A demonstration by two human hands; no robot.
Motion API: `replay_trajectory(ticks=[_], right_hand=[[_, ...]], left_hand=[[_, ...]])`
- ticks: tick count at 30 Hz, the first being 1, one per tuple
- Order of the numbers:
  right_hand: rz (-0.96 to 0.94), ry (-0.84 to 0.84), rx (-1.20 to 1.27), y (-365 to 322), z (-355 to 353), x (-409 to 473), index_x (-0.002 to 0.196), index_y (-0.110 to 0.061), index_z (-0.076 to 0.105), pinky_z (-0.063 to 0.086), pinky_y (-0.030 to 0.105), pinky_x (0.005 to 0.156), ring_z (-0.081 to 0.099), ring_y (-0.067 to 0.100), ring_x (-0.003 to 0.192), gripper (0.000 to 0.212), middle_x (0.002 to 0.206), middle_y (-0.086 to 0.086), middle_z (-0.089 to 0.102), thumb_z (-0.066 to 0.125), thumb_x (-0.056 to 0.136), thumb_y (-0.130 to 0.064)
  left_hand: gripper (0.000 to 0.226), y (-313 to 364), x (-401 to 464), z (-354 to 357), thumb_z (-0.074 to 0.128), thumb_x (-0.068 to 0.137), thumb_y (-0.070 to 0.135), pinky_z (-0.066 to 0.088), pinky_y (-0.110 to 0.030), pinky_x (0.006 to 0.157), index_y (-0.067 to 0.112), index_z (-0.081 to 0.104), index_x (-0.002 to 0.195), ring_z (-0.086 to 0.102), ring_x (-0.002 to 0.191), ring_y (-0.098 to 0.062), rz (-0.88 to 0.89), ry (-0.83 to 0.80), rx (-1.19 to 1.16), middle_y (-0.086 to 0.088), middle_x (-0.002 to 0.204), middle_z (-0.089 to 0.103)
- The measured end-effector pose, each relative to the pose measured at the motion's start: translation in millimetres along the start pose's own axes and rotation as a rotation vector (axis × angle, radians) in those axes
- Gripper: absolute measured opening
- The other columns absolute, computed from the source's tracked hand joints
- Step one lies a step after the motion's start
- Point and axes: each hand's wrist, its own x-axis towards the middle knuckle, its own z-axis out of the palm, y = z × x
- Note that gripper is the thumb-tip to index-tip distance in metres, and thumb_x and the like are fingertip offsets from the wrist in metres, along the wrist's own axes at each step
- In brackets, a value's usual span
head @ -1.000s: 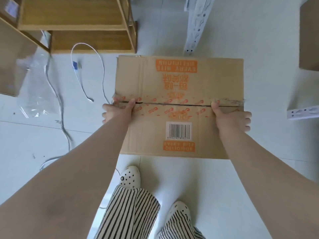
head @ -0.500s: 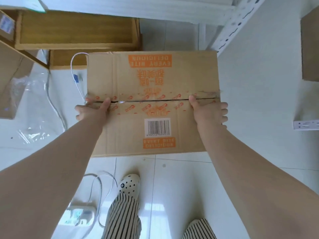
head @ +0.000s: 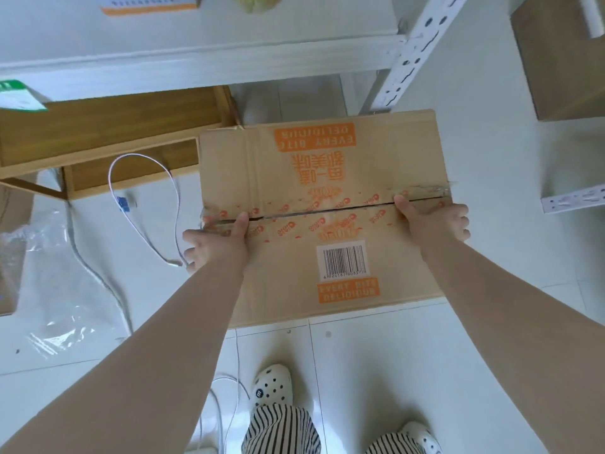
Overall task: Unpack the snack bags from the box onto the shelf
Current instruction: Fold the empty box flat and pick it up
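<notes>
Task barely begun. The box [head: 324, 217] is closed — both top flaps lie flat, meeting at a centre seam with torn printed tape along it. No snack bags in sight; presumably all inside. Nothing unpacked, as far as can be judged.

Where the box is: held up in front of the person, above the tiled floor [head: 425, 371], just short of the white shelf [head: 196, 47].

Grip: left hand [head: 216, 244] clasps the box's left side, thumb lying on top at the seam, fingers curled round the edge and under. Right hand [head: 435, 221] does likewise on the right side. Both grips holding the box — neither free.

Left to do, by my reading: set the box down, part the flaps, lift the bags out, place them on the shelf.

Edges and room:
- Shelf's front edge runs across the top of the view, with its perforated white upright [head: 412, 50] slanting down to the box's far right corner. Close there.
- Wooden rack [head: 108, 132] low on the left, its corner near the box's far left corner.
- White cable [head: 144, 204] loops on the floor just left of the box; clear plastic wrap [head: 42, 273] further left. Trip or snag risk.
- Another cardboard box [head: 563, 57] at upper right, well apart.
- Open tiles to the right and near the feet look the easiest place to set down.
</notes>
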Motion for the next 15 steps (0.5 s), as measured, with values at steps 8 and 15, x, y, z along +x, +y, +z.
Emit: replay_trajectory(ticks=[8,15], right_hand=[[-0.004,-0.009,-0.034,-7,1,20,0.136,-0.004,0.029,0.032,0.047,0.108,0.037,0.032,0.132,0.11,0.141,0.011,0.04,0.065,0.065,-0.079],[-0.005,-0.02,-0.011,-7,2,21,0.136,-0.003,0.028,0.03,0.048,0.11,0.036,0.032,0.131,0.11,0.141,0.012,0.039,0.066,0.065,-0.078]], left_hand=[[0.086,13,-4,13,0.067,0.071,0.067,0.036,-0.051,0.104,0.011,0.031,0.124,0.042,0.122,-0.041,0.017,0.066,0.058,-0.017,0.132,0.04],[0.09,17,5,13,0.067,0.065,0.073,0.04,-0.055,0.1,0.015,0.03,0.122,0.041,0.122,-0.042,0.005,0.051,0.067,-0.015,0.132,0.04]])
